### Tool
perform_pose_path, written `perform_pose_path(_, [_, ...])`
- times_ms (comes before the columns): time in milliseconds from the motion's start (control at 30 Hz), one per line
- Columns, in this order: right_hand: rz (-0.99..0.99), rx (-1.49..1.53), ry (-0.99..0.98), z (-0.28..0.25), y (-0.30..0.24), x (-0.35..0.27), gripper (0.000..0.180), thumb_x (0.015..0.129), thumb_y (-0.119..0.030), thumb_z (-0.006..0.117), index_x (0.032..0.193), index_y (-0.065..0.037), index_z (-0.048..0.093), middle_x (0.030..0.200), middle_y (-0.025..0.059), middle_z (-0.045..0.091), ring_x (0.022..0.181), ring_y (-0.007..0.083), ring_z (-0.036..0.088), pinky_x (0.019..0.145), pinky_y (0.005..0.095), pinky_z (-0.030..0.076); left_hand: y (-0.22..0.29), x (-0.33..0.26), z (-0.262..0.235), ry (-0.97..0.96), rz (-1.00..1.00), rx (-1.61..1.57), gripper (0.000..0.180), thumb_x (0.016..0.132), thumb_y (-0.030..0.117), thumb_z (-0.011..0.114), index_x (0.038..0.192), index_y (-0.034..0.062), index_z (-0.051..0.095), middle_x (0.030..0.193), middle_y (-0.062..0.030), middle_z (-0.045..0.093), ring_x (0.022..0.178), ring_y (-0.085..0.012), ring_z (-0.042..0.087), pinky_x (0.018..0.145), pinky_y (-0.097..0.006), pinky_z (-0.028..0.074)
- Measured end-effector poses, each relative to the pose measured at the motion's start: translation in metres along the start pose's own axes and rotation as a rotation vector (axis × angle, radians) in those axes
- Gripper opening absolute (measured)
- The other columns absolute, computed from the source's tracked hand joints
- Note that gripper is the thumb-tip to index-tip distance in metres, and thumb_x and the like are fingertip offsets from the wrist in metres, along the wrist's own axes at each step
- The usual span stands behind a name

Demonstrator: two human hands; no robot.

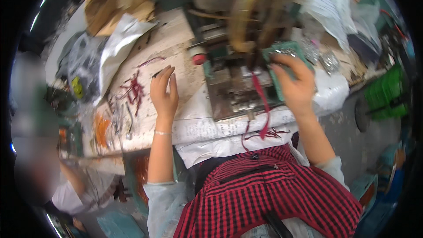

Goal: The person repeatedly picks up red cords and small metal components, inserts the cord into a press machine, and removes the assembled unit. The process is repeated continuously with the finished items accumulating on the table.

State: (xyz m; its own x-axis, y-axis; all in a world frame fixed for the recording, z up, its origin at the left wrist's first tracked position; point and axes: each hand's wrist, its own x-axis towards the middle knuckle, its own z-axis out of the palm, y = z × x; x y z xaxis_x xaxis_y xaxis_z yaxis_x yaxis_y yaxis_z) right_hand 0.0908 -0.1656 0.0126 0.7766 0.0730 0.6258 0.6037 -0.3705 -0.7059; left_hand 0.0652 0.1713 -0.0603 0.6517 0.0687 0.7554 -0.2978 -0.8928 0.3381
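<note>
My left hand (164, 94) is over the table left of a press-like machine (222, 101), its fingers stretched and the thumb apart. A small dark piece (156, 74) shows beside its fingertips; whether they touch it I cannot tell. At the machine's right, my right hand (297, 81) reaches to a teal tray (278, 89) that holds small shiny metal parts (285, 52). Its thumb and fingers are curved with a gap between them, and nothing shows in them. From the metal bed of the machine a red ribbon (261, 97) hangs toward my apron (260, 176).
A red button (199, 59) stands at the machine's left. Dark red cord scraps (135, 89) lie on the table (176, 31), and more cords (269, 133) lie at the front edge. Plastic bags (83, 64) are at left, a green crate (385, 92) at right. Another person (72, 189) sits at lower left.
</note>
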Motion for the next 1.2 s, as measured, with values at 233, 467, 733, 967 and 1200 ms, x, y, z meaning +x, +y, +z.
perform_pose_path(233, [0.312,0.54,0.105,0.037,-0.005,-0.004,0.046,0.086,0.002,0.071,0.13,0.003,0.054,0.106,0.0107,0.071,0.099,0.0133,0.066,0.09,0.0264,0.05,0.11,0.011,-0.019,0.239,-0.286,-0.702,0.019,0.103,0.004,0.052,0.11,-0.0076,0.066,0.095,-0.018,0.073,0.08,-0.0222,0.072,0.07,-0.029,0.057])
perform_pose_path(467, [0.423,0.638,0.077,0.036,-0.035,-0.002,0.056,0.085,0.003,0.07,0.137,0.002,0.05,0.115,0.0124,0.07,0.116,0.019,0.062,0.103,0.0329,0.045,0.157,0.088,-0.028,0.223,0.046,-0.814,0.016,0.098,0.003,0.061,0.109,-0.0091,0.063,0.095,-0.0236,0.072,0.084,-0.0302,0.074,0.074,-0.036,0.062])
perform_pose_path(733, [0.269,0.37,-0.131,0.001,-0.008,-0.013,0.056,0.088,0.001,0.067,0.141,0.002,0.05,0.138,0.0129,0.059,0.126,0.0237,0.057,0.109,0.0359,0.042,0.053,0.035,0.009,0.434,-0.614,-0.74,0.024,0.104,0.015,0.056,0.119,-0.0014,0.063,0.119,-0.012,0.068,0.103,-0.0194,0.068,0.084,-0.03,0.055])
perform_pose_path(967, [0.397,0.287,0.086,-0.019,0.048,-0.043,0.037,0.095,0.002,0.057,0.132,0.004,0.057,0.126,0.0109,0.062,0.116,0.0188,0.059,0.103,0.031,0.043,-0.099,0.033,0.063,-0.245,-0.371,0.332,0.056,0.097,0.039,0.06,0.141,0.0044,0.054,0.148,-0.0208,0.051,0.124,-0.0399,0.055,0.108,-0.045,0.043])
perform_pose_path(1200, [0.468,0.237,0.125,-0.037,0.058,-0.083,0.025,0.097,0.003,0.056,0.122,0.003,0.061,0.112,0.0088,0.067,0.101,0.0167,0.064,0.096,0.0299,0.047,-0.168,0.011,0.038,-0.594,-0.218,0.418,0.049,0.102,0.04,0.047,0.141,0.0118,0.055,0.148,-0.0102,0.052,0.127,-0.0323,0.055,0.118,-0.049,0.029])
